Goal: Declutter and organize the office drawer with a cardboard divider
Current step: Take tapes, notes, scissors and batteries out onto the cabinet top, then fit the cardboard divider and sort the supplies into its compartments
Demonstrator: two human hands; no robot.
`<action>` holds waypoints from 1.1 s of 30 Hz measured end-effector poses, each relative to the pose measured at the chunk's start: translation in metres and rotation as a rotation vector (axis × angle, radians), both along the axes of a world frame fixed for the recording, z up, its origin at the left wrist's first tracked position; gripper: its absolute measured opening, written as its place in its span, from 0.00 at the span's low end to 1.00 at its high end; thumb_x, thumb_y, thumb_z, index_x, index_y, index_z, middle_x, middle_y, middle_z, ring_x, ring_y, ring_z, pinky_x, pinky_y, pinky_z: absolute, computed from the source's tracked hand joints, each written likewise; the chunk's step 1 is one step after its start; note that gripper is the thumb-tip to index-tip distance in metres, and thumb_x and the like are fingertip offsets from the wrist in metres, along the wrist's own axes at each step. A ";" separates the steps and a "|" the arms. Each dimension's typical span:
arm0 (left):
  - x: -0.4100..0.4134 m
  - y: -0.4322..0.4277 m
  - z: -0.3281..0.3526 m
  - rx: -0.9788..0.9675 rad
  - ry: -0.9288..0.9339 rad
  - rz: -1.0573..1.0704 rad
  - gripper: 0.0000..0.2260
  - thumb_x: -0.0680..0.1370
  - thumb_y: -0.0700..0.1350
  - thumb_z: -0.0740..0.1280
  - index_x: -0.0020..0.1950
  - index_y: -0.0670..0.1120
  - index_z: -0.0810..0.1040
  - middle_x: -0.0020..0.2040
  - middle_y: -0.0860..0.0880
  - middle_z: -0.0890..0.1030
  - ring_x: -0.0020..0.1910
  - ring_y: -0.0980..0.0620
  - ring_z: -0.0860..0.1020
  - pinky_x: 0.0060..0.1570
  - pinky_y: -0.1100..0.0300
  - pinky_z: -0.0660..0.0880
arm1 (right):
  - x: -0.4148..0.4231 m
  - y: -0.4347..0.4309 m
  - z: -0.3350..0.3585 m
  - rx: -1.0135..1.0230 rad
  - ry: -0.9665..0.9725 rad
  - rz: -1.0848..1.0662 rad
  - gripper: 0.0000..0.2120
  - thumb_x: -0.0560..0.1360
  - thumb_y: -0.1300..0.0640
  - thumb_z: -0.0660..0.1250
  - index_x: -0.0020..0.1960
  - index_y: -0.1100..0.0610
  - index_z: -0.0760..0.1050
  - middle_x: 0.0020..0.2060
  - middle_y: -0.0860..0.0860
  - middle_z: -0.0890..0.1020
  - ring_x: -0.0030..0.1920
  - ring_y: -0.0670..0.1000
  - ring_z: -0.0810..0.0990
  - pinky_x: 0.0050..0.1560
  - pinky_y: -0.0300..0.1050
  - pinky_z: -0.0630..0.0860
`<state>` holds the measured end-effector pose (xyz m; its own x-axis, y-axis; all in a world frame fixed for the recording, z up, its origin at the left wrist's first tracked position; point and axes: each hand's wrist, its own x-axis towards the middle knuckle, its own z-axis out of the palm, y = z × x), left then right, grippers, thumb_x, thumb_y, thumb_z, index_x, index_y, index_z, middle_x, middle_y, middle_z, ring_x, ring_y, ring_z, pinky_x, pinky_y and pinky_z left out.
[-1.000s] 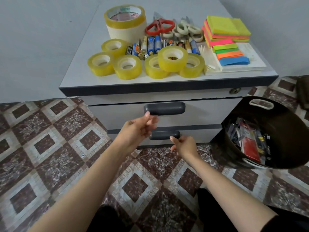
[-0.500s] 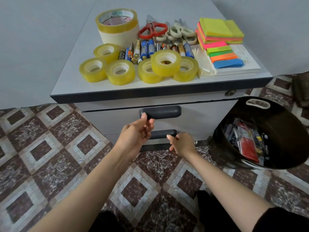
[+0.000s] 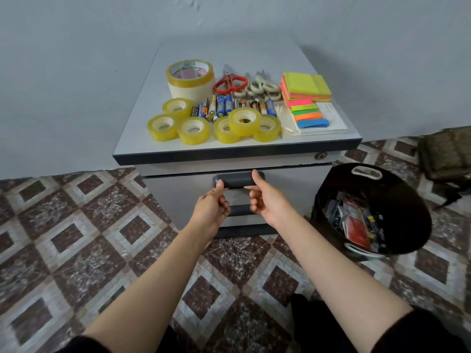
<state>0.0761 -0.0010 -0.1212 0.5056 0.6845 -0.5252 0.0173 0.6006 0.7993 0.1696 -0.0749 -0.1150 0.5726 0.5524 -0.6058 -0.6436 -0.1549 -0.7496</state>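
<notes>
While drawer (image 3: 178, 197) faces the person | handle (image 3: 237, 180) runs left-right | left hand (image 3: 211, 208), right hand (image 3: 266, 201) curled at its ends, grip unclear

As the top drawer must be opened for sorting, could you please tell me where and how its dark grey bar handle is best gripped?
Grip the dark grey bar handle at its middle, coming from the front and below: it lies level across the grey drawer front, so fingers can probably hook under its lower edge and pull straight out.
</notes>
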 end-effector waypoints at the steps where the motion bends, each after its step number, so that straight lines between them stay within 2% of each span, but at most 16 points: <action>1: -0.001 -0.002 0.001 0.002 0.010 0.002 0.13 0.81 0.46 0.61 0.37 0.45 0.71 0.25 0.51 0.64 0.25 0.55 0.64 0.31 0.63 0.65 | -0.002 -0.001 0.001 -0.017 -0.022 0.002 0.18 0.75 0.45 0.66 0.44 0.62 0.76 0.26 0.49 0.70 0.25 0.45 0.65 0.24 0.35 0.63; 7: -0.025 -0.025 -0.002 0.027 0.021 -0.048 0.11 0.81 0.48 0.59 0.41 0.46 0.70 0.25 0.52 0.64 0.28 0.55 0.64 0.33 0.63 0.67 | -0.023 -0.028 0.003 -0.055 -0.081 0.014 0.17 0.76 0.47 0.65 0.42 0.62 0.77 0.25 0.49 0.71 0.25 0.46 0.67 0.25 0.38 0.65; 10: -0.049 -0.047 -0.006 0.038 0.041 -0.084 0.14 0.81 0.48 0.58 0.37 0.46 0.66 0.26 0.51 0.64 0.27 0.55 0.64 0.33 0.63 0.65 | -0.045 -0.054 0.001 -0.072 -0.077 0.013 0.17 0.76 0.48 0.66 0.43 0.63 0.78 0.25 0.50 0.72 0.25 0.46 0.68 0.27 0.39 0.66; 13: -0.075 -0.071 -0.010 0.058 0.053 -0.127 0.16 0.82 0.48 0.58 0.34 0.46 0.64 0.27 0.50 0.63 0.26 0.55 0.65 0.33 0.62 0.64 | -0.069 -0.082 0.002 -0.060 -0.069 0.024 0.16 0.76 0.49 0.66 0.41 0.62 0.78 0.24 0.49 0.73 0.25 0.47 0.68 0.27 0.39 0.65; 16: -0.096 -0.093 -0.013 0.048 0.053 -0.133 0.15 0.82 0.49 0.58 0.36 0.46 0.64 0.25 0.52 0.64 0.25 0.55 0.65 0.33 0.62 0.64 | -0.087 -0.106 0.003 -0.055 -0.051 0.043 0.15 0.76 0.50 0.65 0.39 0.62 0.77 0.23 0.49 0.73 0.25 0.47 0.67 0.27 0.40 0.65; 20: -0.117 -0.121 -0.003 0.099 0.152 -0.130 0.16 0.81 0.49 0.58 0.35 0.44 0.68 0.26 0.49 0.65 0.27 0.53 0.66 0.33 0.61 0.66 | -0.106 -0.130 0.011 -0.134 -0.060 0.123 0.19 0.77 0.48 0.64 0.43 0.65 0.80 0.25 0.50 0.74 0.25 0.47 0.68 0.25 0.39 0.67; 22: -0.129 -0.130 0.004 0.297 0.297 -0.171 0.15 0.80 0.50 0.62 0.38 0.43 0.77 0.24 0.49 0.67 0.26 0.53 0.67 0.31 0.61 0.66 | -0.110 -0.141 0.020 -0.246 -0.239 0.260 0.23 0.76 0.44 0.64 0.38 0.65 0.80 0.25 0.52 0.75 0.24 0.48 0.70 0.25 0.38 0.68; 23: -0.136 -0.132 0.008 0.459 0.373 -0.184 0.15 0.78 0.52 0.64 0.38 0.44 0.79 0.24 0.49 0.70 0.25 0.54 0.68 0.30 0.61 0.67 | -0.109 -0.146 0.025 -0.287 -0.404 0.320 0.25 0.75 0.43 0.64 0.35 0.64 0.80 0.25 0.53 0.76 0.23 0.48 0.71 0.26 0.38 0.69; 25: -0.149 -0.131 0.014 0.860 0.464 -0.178 0.13 0.75 0.52 0.68 0.38 0.44 0.82 0.26 0.51 0.75 0.27 0.55 0.72 0.33 0.60 0.71 | -0.102 -0.152 0.032 -0.310 -0.858 0.372 0.24 0.72 0.42 0.67 0.33 0.62 0.81 0.27 0.54 0.80 0.27 0.49 0.76 0.32 0.40 0.73; 26: -0.154 -0.129 0.019 1.056 0.490 -0.175 0.10 0.74 0.52 0.69 0.40 0.45 0.82 0.31 0.51 0.78 0.31 0.55 0.75 0.37 0.59 0.73 | -0.098 -0.153 0.035 -0.293 -1.078 0.378 0.21 0.72 0.42 0.68 0.37 0.61 0.82 0.32 0.53 0.82 0.33 0.49 0.79 0.37 0.42 0.75; 28: -0.155 -0.118 0.026 1.337 0.568 -0.207 0.13 0.75 0.52 0.69 0.53 0.45 0.82 0.46 0.49 0.82 0.46 0.52 0.78 0.50 0.56 0.74 | -0.092 -0.150 0.044 -0.308 -1.361 0.468 0.22 0.72 0.40 0.67 0.55 0.56 0.81 0.52 0.50 0.82 0.52 0.49 0.80 0.51 0.43 0.75; 30: -0.148 -0.101 0.028 1.450 0.669 -0.319 0.23 0.76 0.55 0.66 0.66 0.44 0.74 0.62 0.47 0.77 0.62 0.48 0.74 0.64 0.53 0.66 | -0.089 -0.142 0.048 -0.417 -1.492 0.655 0.32 0.72 0.36 0.64 0.71 0.52 0.68 0.69 0.46 0.71 0.66 0.49 0.71 0.60 0.45 0.71; 33: -0.135 -0.083 0.027 1.522 0.870 -0.601 0.32 0.77 0.62 0.58 0.76 0.46 0.58 0.74 0.49 0.63 0.74 0.51 0.60 0.73 0.52 0.48 | -0.089 -0.127 0.044 -0.638 -1.590 0.906 0.43 0.71 0.31 0.59 0.77 0.52 0.51 0.76 0.46 0.57 0.70 0.50 0.66 0.60 0.46 0.71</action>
